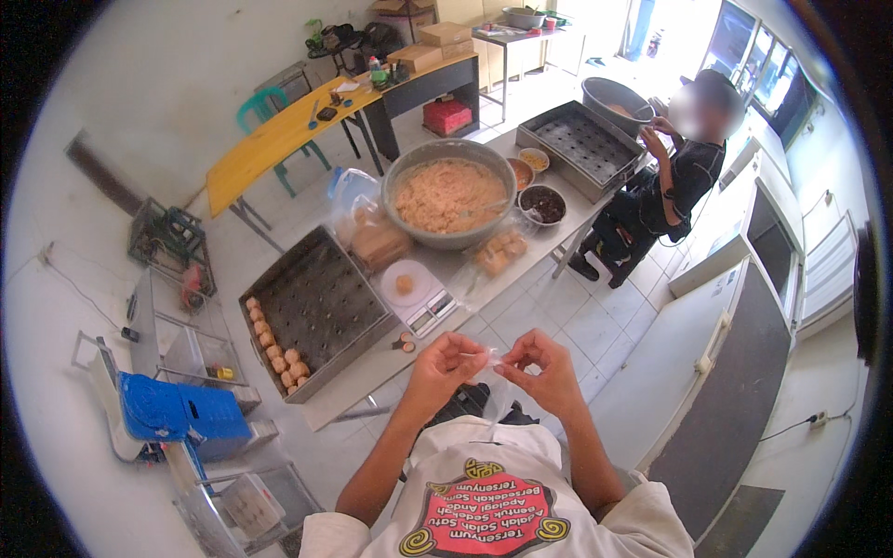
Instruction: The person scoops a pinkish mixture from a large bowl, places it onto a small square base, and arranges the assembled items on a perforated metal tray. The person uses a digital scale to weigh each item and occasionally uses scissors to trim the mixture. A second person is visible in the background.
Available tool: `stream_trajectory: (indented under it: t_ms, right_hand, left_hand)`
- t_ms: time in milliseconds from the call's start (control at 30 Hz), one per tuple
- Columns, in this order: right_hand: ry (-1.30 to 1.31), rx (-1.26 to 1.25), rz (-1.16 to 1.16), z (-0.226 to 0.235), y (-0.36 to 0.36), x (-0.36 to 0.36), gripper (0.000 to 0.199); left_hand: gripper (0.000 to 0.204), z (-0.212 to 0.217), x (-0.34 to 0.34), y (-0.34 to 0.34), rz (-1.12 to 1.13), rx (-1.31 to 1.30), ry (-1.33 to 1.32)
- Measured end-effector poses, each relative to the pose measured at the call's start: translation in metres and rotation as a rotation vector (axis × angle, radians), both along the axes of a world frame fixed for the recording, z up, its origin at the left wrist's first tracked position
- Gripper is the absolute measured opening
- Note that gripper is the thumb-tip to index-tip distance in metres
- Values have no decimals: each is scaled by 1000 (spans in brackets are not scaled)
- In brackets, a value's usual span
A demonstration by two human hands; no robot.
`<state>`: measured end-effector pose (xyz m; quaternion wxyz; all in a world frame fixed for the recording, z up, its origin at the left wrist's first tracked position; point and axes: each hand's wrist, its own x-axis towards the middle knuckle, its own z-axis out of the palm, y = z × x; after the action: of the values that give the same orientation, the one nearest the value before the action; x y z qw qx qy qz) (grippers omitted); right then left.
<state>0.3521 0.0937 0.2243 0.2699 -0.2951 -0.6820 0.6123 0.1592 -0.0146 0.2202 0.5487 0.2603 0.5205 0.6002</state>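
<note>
Clear plastic wrap (pixel 491 358) pinched between left hand (pixel 446 365) and right hand (pixel 544 367), fingers clamped on it, above table (pixel 372 367).

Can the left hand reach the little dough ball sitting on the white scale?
Probably yes. The left hand is up near the table edge, pinching a thin clear bag with the right hand. The dough ball on the scale sits just ahead with nothing between, though the hand is busy.

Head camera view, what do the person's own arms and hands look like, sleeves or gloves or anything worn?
Both forearms come up from the lower edge bare below short white sleeves. The left hand and right hand wear no gloves; no watch, ring or band is visible.
</note>
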Motion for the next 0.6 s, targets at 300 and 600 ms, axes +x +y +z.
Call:
stream_trajectory:
  t_ms: [300, 600]
  right_hand:
    - [42, -73, 52, 4, 3, 3, 34]
    - [-41, 183, 289, 42, 16, -5, 51]
  left_hand:
    - [32, -8, -8, 3, 20, 54, 253]
    - [34, 46, -1, 11, -158, 26, 597]
